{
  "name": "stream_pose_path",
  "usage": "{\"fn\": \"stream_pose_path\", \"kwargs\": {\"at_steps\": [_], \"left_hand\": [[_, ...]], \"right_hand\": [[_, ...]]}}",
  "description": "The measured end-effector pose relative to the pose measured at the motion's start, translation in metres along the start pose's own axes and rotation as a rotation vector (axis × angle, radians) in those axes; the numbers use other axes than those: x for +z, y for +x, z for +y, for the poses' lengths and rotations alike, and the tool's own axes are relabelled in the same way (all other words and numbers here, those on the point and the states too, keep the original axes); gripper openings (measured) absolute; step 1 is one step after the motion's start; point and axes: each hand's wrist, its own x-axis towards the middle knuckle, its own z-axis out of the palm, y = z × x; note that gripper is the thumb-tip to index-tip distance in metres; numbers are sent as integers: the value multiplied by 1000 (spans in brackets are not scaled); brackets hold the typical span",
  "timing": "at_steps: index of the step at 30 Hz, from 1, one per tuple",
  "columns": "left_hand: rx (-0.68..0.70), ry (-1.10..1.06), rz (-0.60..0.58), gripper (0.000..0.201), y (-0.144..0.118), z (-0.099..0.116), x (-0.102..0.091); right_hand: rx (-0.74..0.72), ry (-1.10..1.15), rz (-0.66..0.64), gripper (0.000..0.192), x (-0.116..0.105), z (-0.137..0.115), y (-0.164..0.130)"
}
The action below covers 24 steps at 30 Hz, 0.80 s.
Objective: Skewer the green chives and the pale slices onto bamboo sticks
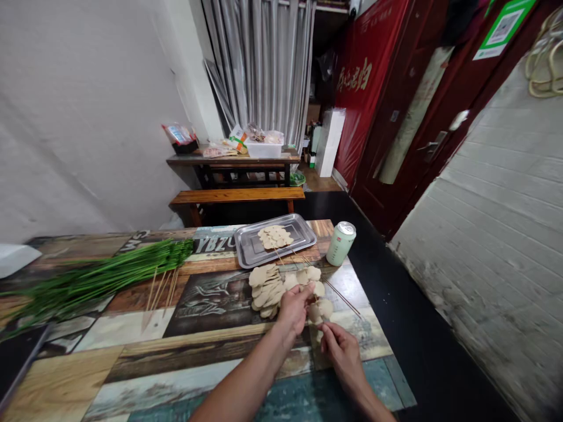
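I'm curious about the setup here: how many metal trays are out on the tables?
1. The metal tray sits on the near patterned table, beside the green can, holding some pale slices. The far table is cluttered, so another could be hidden there.

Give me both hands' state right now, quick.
Left hand: closed, pinching a pale round slice above the table.
Right hand: closed, fingers pinched on a thin wooden skewer under the slices.
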Motion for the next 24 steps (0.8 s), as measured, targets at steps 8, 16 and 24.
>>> {"fn": "stream_pose_path", "kwargs": {"at_steps": [8, 16, 24], "left_hand": [[-15, -6, -21, 29, -12, 1, 7], [-25, 7, -39, 26, -27, 0, 11], [17, -4, -76, 31, -26, 4, 5]], "right_hand": [[-69, -43, 13, 38, -5, -4, -7], [-84, -57, 15, 39, -8, -12, -16], [-95, -50, 33, 40, -9, -13, -20]]}}
